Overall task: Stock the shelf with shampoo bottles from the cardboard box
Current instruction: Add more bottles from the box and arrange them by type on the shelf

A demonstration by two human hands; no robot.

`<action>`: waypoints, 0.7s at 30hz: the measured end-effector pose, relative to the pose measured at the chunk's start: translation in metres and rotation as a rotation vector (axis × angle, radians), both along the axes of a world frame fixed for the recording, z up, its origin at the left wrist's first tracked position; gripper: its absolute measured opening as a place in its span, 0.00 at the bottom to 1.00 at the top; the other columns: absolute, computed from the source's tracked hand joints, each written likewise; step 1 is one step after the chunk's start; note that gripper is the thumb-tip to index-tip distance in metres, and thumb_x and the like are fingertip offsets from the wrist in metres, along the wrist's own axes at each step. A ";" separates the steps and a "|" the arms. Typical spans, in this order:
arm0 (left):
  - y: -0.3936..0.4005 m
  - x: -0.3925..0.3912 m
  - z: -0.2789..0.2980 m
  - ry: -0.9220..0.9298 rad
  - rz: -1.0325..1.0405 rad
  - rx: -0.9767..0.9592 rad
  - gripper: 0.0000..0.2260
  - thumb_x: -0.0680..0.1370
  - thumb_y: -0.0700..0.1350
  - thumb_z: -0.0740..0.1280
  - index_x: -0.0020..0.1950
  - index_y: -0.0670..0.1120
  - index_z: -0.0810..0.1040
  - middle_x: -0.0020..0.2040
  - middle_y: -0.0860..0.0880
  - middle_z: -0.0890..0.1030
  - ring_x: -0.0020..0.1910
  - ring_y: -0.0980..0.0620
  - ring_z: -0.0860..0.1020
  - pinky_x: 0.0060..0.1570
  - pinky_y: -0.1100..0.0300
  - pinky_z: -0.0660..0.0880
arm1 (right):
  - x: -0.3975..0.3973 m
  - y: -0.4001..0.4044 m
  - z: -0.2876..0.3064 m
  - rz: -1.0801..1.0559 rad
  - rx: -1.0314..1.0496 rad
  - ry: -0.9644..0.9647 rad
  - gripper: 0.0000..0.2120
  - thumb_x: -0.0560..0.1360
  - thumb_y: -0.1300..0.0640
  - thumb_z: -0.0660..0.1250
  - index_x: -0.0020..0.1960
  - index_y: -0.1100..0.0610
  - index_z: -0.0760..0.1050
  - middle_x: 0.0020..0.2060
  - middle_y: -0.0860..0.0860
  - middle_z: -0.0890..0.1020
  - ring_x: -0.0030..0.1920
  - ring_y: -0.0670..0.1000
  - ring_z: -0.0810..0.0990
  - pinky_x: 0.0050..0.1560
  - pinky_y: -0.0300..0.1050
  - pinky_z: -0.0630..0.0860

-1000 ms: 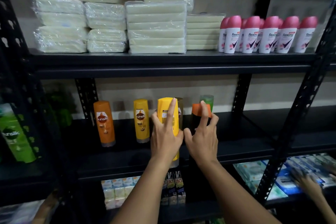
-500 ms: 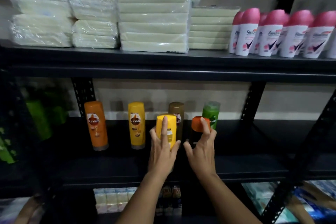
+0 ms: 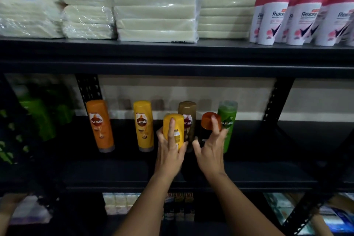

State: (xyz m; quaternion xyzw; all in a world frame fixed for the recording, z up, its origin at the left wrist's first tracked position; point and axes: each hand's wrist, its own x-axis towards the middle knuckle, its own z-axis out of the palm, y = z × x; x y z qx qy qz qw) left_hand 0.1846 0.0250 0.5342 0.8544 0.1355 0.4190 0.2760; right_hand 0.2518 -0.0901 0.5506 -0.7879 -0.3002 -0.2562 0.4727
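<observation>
A dim black metal shelf [image 3: 268, 170] is seen from head height, with two bare arms reaching in from below. The left hand [image 3: 169, 156] is wrapped around a yellow shampoo bottle [image 3: 173, 130], its forefinger laid straight up the back. The right hand [image 3: 210, 151] is curled around a dark bottle with an orange cap [image 3: 210, 119], two fingers resting on the cap. Both bottles are held upright in front of a back row of four standing Sunsilk bottles: an orange bottle [image 3: 99, 125], a yellow Sunsilk bottle [image 3: 143, 125], a brown bottle [image 3: 188, 113] and a green bottle [image 3: 228, 120]. Whether the held bottles' bases already touch the shelf cannot be told, as they are hidden by the hands. The cardboard box is not in view.

On the shelf above, wrapped cream-coloured packs [image 3: 157, 5] and pink-capped Rexona deodorants [image 3: 304, 13] are stacked.

The step in hand is judged to be setting down two bottles as a second row. It would be done well if each bottle were lowered straight down, kept clear of the brown and green bottles just behind, and released only once the base sits flat. Labels are best turned forward; the yellow bottle's back label faces the camera.
</observation>
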 end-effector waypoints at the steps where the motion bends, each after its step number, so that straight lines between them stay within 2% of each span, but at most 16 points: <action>1: 0.001 0.001 0.001 0.003 0.000 -0.002 0.53 0.77 0.46 0.74 0.75 0.70 0.30 0.74 0.34 0.58 0.67 0.36 0.72 0.61 0.46 0.74 | 0.001 0.001 0.000 -0.003 0.003 0.005 0.49 0.73 0.62 0.73 0.77 0.39 0.42 0.62 0.59 0.61 0.60 0.62 0.70 0.58 0.61 0.76; 7: 0.007 0.006 0.002 0.020 0.013 0.004 0.52 0.78 0.48 0.73 0.74 0.71 0.29 0.75 0.36 0.56 0.70 0.38 0.69 0.64 0.52 0.68 | 0.006 0.004 -0.001 -0.025 0.020 -0.027 0.51 0.72 0.63 0.74 0.78 0.39 0.43 0.64 0.52 0.59 0.62 0.64 0.70 0.60 0.65 0.76; 15: 0.010 0.009 0.001 0.007 0.027 -0.009 0.52 0.77 0.49 0.74 0.76 0.69 0.32 0.74 0.35 0.57 0.68 0.35 0.70 0.62 0.44 0.73 | 0.008 0.005 0.002 -0.038 -0.002 0.026 0.51 0.74 0.59 0.75 0.77 0.35 0.40 0.67 0.63 0.61 0.64 0.65 0.71 0.63 0.64 0.74; 18: 0.009 0.008 0.002 0.031 0.030 -0.046 0.52 0.77 0.51 0.74 0.75 0.69 0.30 0.74 0.36 0.57 0.68 0.36 0.71 0.62 0.44 0.73 | 0.006 0.002 0.002 -0.043 -0.032 0.065 0.55 0.73 0.53 0.76 0.77 0.32 0.35 0.69 0.60 0.59 0.63 0.64 0.72 0.62 0.64 0.74; 21: 0.006 0.004 0.006 0.040 0.104 -0.123 0.56 0.73 0.57 0.76 0.76 0.67 0.29 0.75 0.38 0.56 0.70 0.35 0.67 0.65 0.40 0.71 | 0.002 -0.002 -0.002 -0.116 -0.037 0.103 0.57 0.70 0.49 0.79 0.79 0.37 0.36 0.68 0.59 0.61 0.66 0.63 0.68 0.64 0.66 0.72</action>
